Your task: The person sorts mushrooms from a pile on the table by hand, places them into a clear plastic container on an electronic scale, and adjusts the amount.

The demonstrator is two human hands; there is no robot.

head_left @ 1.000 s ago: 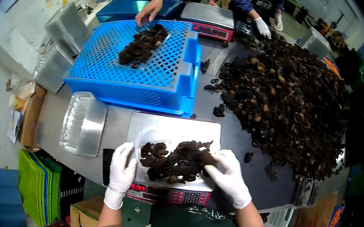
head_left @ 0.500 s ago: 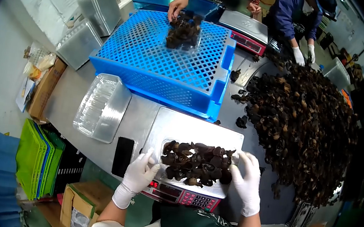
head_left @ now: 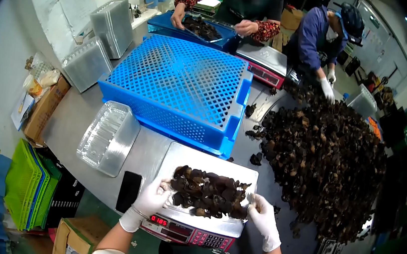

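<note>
A clear plastic tray (head_left: 170, 206) filled with dark wood ear mushrooms (head_left: 208, 193) is over the silver plate of a digital scale (head_left: 175, 156). My left hand (head_left: 151, 200), in a white glove, pinches the tray's left end. At the opposite end, the gloved fingers of my right hand (head_left: 264, 220) close on the rim. Red digits glow on the scale's display (head_left: 158, 220), near my left wrist. A black phone (head_left: 129, 191) lies to the left of the scale.
Beyond the scale sits an upturned blue crate (head_left: 165, 107); stacked clear trays (head_left: 109, 139) stand left of it. A large mushroom heap (head_left: 324, 166) covers the right side. Across the table, one person (head_left: 250, 4) handles a filled tray (head_left: 202, 28); another (head_left: 314, 39) reaches into the heap.
My fingers, spread beside the tray before, have closed on both its ends. The person opposite has moved a filled tray from the blue crate's top to behind it. My view has tilted up.
</note>
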